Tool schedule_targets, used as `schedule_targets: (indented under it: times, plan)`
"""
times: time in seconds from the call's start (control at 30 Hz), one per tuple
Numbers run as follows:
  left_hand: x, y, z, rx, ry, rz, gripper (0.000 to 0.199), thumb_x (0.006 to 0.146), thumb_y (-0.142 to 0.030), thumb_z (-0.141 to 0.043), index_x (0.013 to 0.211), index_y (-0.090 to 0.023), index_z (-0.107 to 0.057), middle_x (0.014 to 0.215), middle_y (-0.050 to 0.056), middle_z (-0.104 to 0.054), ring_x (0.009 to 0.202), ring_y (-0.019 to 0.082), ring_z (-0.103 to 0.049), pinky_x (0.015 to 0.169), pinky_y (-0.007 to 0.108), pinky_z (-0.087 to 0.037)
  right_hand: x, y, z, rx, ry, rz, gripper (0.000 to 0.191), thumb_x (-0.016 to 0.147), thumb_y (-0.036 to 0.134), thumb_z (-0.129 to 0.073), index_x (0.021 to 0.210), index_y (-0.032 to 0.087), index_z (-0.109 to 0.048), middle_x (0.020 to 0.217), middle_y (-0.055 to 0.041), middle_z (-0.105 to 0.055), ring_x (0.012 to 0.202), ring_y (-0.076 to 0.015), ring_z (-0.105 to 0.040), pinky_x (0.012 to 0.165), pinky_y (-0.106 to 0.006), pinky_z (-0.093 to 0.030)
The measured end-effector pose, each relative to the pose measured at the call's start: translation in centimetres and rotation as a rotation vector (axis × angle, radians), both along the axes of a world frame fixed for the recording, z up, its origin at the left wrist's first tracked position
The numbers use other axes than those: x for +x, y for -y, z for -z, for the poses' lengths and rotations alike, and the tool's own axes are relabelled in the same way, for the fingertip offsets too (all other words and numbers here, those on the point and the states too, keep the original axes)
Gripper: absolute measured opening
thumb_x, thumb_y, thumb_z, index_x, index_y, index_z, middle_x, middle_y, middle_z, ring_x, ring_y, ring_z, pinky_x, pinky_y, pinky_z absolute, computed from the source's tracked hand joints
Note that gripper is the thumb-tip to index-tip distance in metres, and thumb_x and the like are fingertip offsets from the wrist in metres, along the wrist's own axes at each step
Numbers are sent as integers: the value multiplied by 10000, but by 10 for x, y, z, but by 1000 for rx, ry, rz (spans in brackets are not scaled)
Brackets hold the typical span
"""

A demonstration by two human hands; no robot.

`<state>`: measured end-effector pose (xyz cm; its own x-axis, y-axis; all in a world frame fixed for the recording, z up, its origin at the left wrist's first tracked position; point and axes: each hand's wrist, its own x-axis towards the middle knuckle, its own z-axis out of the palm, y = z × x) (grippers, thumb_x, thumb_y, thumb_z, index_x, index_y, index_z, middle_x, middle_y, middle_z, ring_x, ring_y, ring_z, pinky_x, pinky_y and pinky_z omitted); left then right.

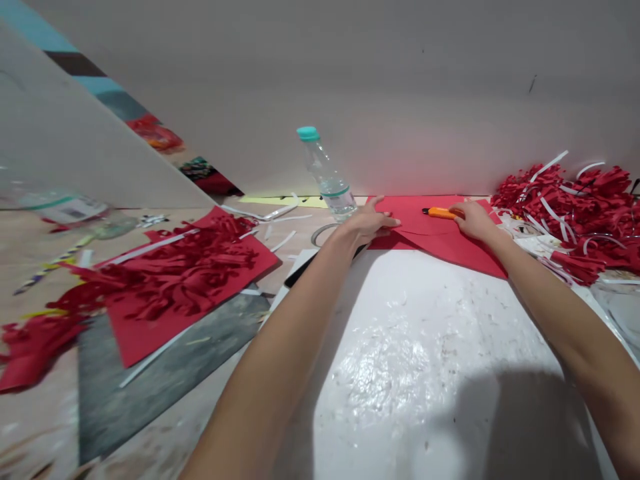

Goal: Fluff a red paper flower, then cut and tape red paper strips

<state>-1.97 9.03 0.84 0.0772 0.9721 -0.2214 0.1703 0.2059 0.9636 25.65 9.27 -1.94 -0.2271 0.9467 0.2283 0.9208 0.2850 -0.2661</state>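
Red sheets lie at the far edge of the glossy white board, against the wall. My left hand is at their left end, fingers spread, touching the red material beside the bottle. My right hand rests on the right part of the sheets, its fingers on the end of an orange cutter that points left. A dark flat object lies partly hidden under my left forearm.
A clear bottle with a teal cap stands left of my left hand. Red fringed strips cover a red sheet over a grey mat at left. More red fringes are heaped at right. A wall rises behind.
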Motion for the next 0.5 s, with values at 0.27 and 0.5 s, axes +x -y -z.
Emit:
schedule_targets:
  times: [0.27, 0.5]
  plan:
    - [-11, 25, -6, -55, 49, -3, 987, 657, -66, -832, 1515, -296, -400, 1396, 172, -483, 936, 176, -695, 832, 304, -586, -8, 21, 3, -57, 145, 8, 521, 963, 443, -463, 1405, 182, -552, 1345, -188, -609, 1216, -354, -539, 1043, -487, -385]
    - [-40, 76, -10, -20, -161, 231, 1038, 624, -265, -875, 1538, -291, -382, 1386, 208, -564, 1120, 305, -654, 833, 383, -592, -5, 33, 2, -63, 163, 46, 570, 976, 475, -429, 1463, 183, -477, 1509, -210, -466, 1383, -390, -405, 1107, -546, -315]
